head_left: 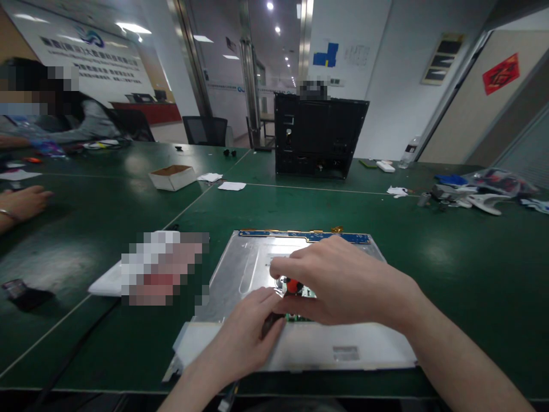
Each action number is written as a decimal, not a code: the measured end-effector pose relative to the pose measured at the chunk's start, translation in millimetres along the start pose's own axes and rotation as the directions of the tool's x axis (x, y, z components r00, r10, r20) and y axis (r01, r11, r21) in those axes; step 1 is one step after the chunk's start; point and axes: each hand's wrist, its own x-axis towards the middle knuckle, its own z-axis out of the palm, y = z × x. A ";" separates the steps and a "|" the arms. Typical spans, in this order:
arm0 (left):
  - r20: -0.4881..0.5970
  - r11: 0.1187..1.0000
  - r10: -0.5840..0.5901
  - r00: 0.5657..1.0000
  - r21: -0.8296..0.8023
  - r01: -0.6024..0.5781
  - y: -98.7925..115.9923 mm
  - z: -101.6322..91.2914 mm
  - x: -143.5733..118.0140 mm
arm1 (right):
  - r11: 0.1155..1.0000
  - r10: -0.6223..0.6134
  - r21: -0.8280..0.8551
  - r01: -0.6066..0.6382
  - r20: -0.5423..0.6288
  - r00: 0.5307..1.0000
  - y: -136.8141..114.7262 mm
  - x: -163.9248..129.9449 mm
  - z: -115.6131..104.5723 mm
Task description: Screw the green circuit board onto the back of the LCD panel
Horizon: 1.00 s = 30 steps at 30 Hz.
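A flat metal-backed display panel (227, 286) lies in front of me, with a blue circuit strip (278, 234) along its far edge. My right hand (338, 280) is wrapped round a screwdriver with an orange-and-black handle (293, 285), over the panel's middle. Its tip is hidden. Close beside it, my left hand (249, 326) rests on the panel with thumb and fingers pinched together; a dark patch shows between them, too obscured to name. Beneath both hands, part of a green circuit board (295, 317) shows. A white strip (377, 343) runs along the panel's near edge.
Left of the panel lies a white object (107, 280), partly blurred out, and a black cable (81, 343). A black monitor housing (321, 134) stands farther back, near an open box (172, 177). Another person's hand (23, 206) is at far left; bags and tools (480, 191) lie right.
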 end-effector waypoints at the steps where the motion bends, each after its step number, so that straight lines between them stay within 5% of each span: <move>1: -0.006 1.000 0.000 1.000 0.004 0.000 -0.1 0.2 -0.1 | 1.000 0.007 -0.011 -0.007 -0.003 1.000 0.2 0.4 0.3; 30: 0.024 1.000 0.030 0.999 -0.004 -0.030 -5.3 2.0 -1.8 | 1.000 0.015 -0.022 -0.015 -0.010 1.000 1.9 0.8 1.3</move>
